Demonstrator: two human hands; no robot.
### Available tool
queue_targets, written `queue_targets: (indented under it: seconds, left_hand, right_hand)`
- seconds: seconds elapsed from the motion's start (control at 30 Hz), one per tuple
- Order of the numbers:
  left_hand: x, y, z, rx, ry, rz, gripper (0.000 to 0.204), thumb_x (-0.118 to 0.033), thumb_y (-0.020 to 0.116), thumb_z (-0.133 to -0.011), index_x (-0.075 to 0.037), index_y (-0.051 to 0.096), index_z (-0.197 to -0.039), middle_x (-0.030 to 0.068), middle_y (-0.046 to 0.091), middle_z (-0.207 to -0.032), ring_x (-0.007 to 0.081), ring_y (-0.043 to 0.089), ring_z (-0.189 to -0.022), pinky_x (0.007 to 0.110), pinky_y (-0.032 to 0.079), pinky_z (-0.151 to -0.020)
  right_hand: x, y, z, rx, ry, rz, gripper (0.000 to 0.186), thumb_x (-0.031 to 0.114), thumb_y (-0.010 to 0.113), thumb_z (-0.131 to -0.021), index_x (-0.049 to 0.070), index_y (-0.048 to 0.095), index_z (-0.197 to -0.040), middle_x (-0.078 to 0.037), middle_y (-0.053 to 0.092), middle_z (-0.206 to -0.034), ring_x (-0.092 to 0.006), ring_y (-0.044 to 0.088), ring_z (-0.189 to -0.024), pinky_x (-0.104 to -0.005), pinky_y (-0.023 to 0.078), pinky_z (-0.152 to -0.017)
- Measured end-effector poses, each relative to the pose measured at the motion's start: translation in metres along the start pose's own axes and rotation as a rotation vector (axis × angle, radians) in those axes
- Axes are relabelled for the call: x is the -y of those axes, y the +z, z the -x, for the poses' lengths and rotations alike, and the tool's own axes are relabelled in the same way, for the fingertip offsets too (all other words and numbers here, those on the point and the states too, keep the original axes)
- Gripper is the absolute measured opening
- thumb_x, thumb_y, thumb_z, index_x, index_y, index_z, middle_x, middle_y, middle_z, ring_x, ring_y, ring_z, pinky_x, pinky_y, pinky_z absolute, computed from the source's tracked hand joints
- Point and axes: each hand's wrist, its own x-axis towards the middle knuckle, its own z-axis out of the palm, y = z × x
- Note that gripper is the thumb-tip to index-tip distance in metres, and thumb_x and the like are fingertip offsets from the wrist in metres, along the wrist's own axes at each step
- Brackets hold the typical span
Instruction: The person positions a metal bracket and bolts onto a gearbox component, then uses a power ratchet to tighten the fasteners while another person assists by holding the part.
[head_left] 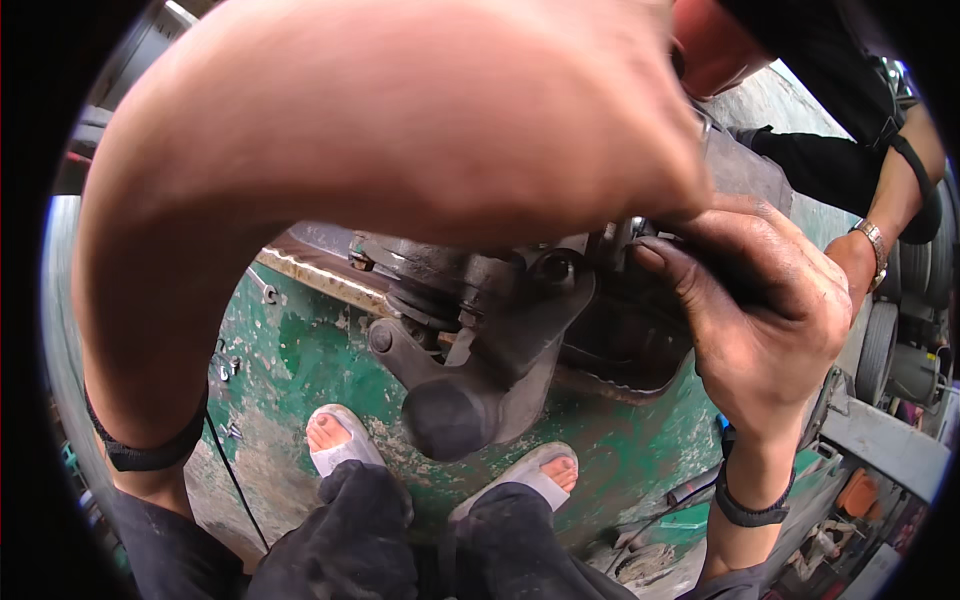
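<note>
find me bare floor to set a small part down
Green floor looks free between the wrench and left sandal, and right of the right sandal. Crowded: around the dark metal assembly and right hand.

mechanical assembly (510, 365) seemingly on tray (335, 284); wrench (266, 290) left of assembly, sandals (343, 457) before it.

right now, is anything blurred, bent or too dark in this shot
In the head view, the left forearm is softly blurred, the right hand clearer; in the head view, the metal assembly looks dark and low in contrast; also in the head view, fisheye distortion bends the surroundings toward a black rim.
</note>
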Motion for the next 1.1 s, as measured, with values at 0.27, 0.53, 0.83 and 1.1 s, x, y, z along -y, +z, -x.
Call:
queue_targets:
  seconds: [0.27,0.53,0.83,1.1]
  left_hand:
    - [-0.007,-0.005,-0.001,0.008,-0.157,0.001,0.022,-0.011,0.075,-0.078,0.002,0.060,-0.086,0.0041,0.061,-0.074,0.0079,0.058,-0.066,0.021,0.044,-0.054]
    - [-0.037,-0.033,-0.032,0.478,0.156,-0.474,0.027,-0.024,0.059,-0.086,0.001,0.066,-0.078,0.0081,0.062,-0.065,0.0167,0.059,-0.060,0.027,0.048,-0.059]
    - [-0.012,-0.017,-0.017,0.135,-0.039,-0.176,0.022,-0.010,0.074,-0.078,0.002,0.061,-0.091,0.0060,0.062,-0.081,0.0119,0.062,-0.076,0.024,0.049,-0.068]
    - [-0.013,-0.014,-0.011,0.058,-0.054,-0.292,0.019,-0.010,0.075,-0.080,0.000,0.063,-0.091,0.0022,0.062,-0.083,0.0086,0.061,-0.078,0.023,0.048,-0.070]
  right_hand:
    - [-0.018,0.005,0.005,-0.083,-0.353,0.167,0.032,-0.013,0.070,-0.064,-0.005,0.067,-0.095,-0.017,0.068,-0.089,-0.0291,0.067,-0.078,-0.0330,0.054,-0.068]
    - [-0.016,-0.025,0.014,-0.195,-0.163,0.012,0.027,-0.011,0.074,-0.074,-0.010,0.065,-0.099,-0.021,0.068,-0.095,-0.0270,0.067,-0.091,-0.0349,0.054,-0.083]
    - [-0.001,-0.003,0.050,-0.303,0.022,-0.149,0.026,-0.007,0.077,-0.074,-0.008,0.066,-0.098,-0.018,0.069,-0.096,-0.0241,0.067,-0.092,-0.0321,0.054,-0.083]
    - [-0.003,0.000,0.050,-0.347,0.057,-0.280,0.028,-0.008,0.076,-0.075,-0.008,0.066,-0.101,-0.017,0.069,-0.099,-0.0202,0.066,-0.091,-0.0286,0.053,-0.082]
